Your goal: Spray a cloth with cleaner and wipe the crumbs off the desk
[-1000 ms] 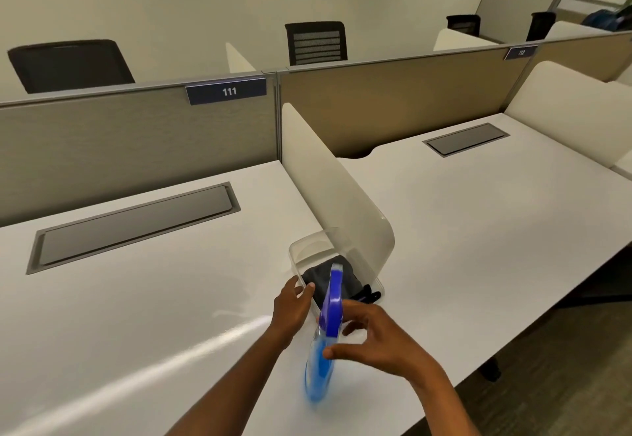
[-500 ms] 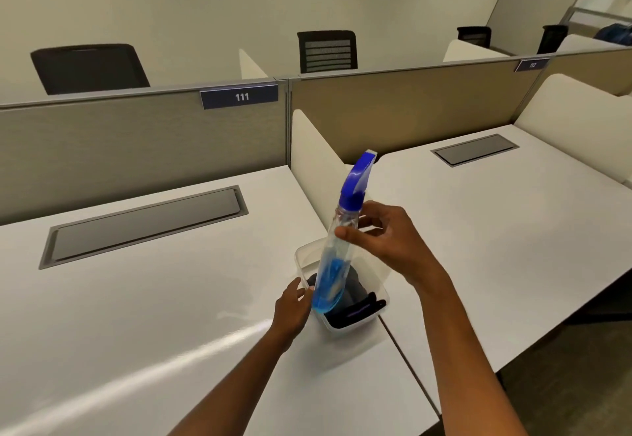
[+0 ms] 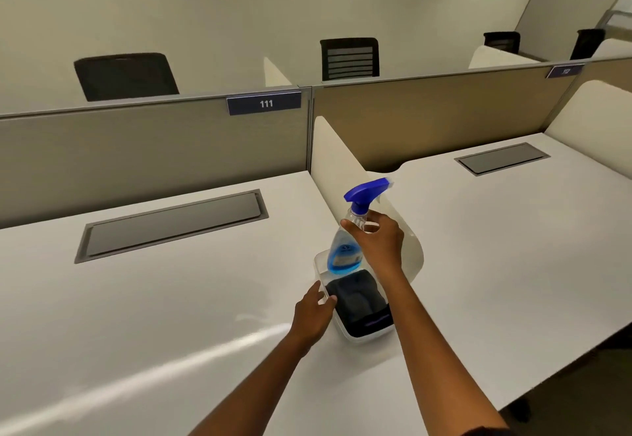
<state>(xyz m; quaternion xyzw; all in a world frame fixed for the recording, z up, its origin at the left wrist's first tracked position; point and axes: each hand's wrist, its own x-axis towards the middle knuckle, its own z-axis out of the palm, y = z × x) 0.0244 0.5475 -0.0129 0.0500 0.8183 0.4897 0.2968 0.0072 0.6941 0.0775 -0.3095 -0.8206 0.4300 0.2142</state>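
Two hands busy: right hand grips spray bottle at neck above clear bin; left hand clasps bin rim. Dark cloth inside — soft, light, pinch a fold. Bottle half-full, likely slick.

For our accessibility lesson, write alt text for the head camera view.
A person's right hand lifts a blue spray bottle above a clear bin holding a dark cloth, while the left hand steadies the bin's rim on a white desk.

Glossy desk, seemingly cloth-lined tub
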